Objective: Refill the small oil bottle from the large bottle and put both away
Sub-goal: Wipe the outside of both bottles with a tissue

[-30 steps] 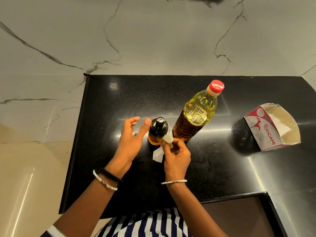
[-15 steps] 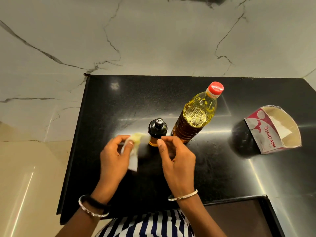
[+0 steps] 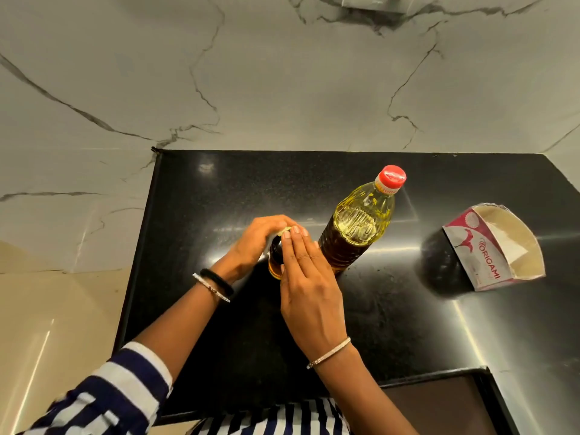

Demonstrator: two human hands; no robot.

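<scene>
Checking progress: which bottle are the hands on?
The small amber bottle with the black top, between left hand and right hand; the large red-capped bottle stands beside it.

**Clothing and wristwear, one person**

Top: navy and white stripes in broad bands. Seen on the left sleeve (image 3: 119,387), white at the cuff edge, and on the shirt front (image 3: 282,417) at bottom of view.
Wrist of left hand (image 3: 257,240): thick black band (image 3: 219,279), thin silver bracelet (image 3: 211,288) beside it with one small dark setting.
Wrist of right hand (image 3: 309,287): single slim silver bangle (image 3: 329,353).
Both hands bare.
</scene>
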